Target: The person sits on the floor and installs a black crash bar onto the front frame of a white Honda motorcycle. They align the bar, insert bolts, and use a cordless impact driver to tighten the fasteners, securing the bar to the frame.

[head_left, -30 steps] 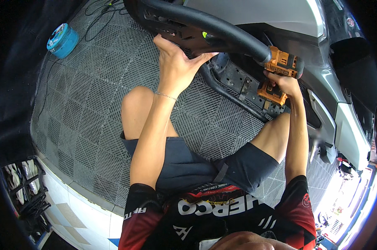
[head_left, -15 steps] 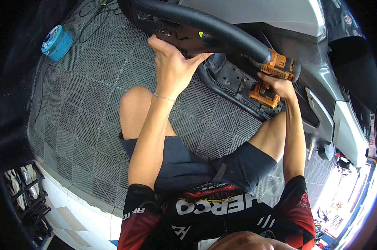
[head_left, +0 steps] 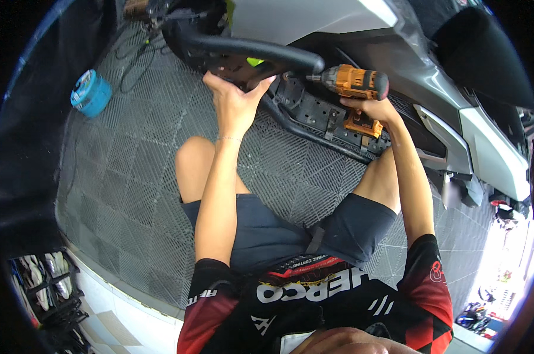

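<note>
In my right hand (head_left: 370,109) is a yellow-orange and black cordless drill (head_left: 354,81), gripped by its handle with the battery downward. The drill's chuck points left, beside the end of a thick black tube. That tube belongs to a black tubular guard (head_left: 249,48) in front of a grey and white vehicle body. My left hand (head_left: 234,111) grips the guard's lower edge, thumb to the right, with its other fingertips partly hidden behind. Below the drill, a black metal bracket (head_left: 314,115) with holes lies along the vehicle, edged by a thinner bent black tube (head_left: 314,138).
Grey ribbed tiles (head_left: 131,194) cover the floor. A round blue container (head_left: 91,94) stands at the left, with dark cables (head_left: 138,65) beyond it. The vehicle's grey and white panels (head_left: 444,106) rise on the right. A black rack (head_left: 45,283) holds items at the lower left.
The drill has moved left and slightly up, and its chuck now shows clear of the tube's end. My left hand keeps its hold on the guard; the whole view has shifted somewhat.
</note>
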{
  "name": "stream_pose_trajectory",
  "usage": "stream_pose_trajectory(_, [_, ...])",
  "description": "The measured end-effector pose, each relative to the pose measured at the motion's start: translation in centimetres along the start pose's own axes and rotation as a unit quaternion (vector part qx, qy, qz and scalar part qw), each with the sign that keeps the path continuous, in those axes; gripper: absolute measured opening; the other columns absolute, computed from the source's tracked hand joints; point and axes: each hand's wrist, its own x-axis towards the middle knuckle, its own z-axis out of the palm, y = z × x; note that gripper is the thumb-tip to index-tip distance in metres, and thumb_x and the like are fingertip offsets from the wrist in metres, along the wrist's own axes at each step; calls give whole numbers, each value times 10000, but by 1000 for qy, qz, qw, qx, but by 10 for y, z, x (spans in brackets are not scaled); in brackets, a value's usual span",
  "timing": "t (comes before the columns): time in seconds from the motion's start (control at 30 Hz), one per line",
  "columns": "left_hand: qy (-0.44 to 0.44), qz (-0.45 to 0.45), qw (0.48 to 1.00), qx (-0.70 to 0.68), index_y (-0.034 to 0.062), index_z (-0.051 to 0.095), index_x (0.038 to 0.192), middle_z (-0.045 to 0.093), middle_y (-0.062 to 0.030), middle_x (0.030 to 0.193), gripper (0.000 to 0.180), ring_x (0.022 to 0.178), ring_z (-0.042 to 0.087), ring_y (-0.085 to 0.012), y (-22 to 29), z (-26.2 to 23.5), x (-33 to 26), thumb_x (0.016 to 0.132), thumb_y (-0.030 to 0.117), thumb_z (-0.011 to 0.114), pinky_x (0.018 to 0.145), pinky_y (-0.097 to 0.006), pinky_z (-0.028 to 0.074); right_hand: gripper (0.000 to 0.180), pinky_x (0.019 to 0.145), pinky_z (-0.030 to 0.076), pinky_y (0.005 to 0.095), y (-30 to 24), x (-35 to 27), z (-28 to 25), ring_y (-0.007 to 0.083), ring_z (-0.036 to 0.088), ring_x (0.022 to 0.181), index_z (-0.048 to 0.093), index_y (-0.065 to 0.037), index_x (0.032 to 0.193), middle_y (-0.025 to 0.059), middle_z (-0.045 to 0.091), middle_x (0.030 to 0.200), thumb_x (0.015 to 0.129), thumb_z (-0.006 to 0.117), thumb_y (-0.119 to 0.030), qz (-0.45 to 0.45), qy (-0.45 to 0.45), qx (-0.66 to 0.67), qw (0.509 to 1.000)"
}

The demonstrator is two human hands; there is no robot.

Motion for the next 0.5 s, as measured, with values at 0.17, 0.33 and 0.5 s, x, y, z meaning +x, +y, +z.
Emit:
stream_pose_trajectory(0.17, [-5, -22, 998, -51, -89, 278, 1258, 435, -286, 1229, 913, 1173, 513, -396, 4, -1, 1, 727, 314, 901, 1000, -482, 433, 354, 541, 420, 246, -8, 1, -6, 70, 493, 620, 675, -20, 1083, 2, 663, 861, 784, 828, -131, -45, -22, 58, 997])
stream_pose_trajectory(0.33, [-3, -25, 999, -26, -94, 278, 1250, 459, -272, 1202, 920, 1146, 526, -377, 1, -3, 0, 728, 340, 899, 998, -478, 435, 440, 448, 392, 237, -16, -14, 11, 73, 471, 499, 611, 12, 1170, -2, 584, 686, 805, 812, -128, -38, -26, 137, 990])
stream_pose_trajectory(0.5, [-30, -37, 998, -51, -97, 332, 1209, 479, -264, 1198, 842, 1100, 544, -328, 13, -3, -2, 727, 289, 905, 950, -444, 460, 284, 443, 385, 237, -11, -24, 13, 82, 501, 496, 628, -8, 1016, -5, 549, 642, 843, 778, -176, 29, -15, 228, 973])
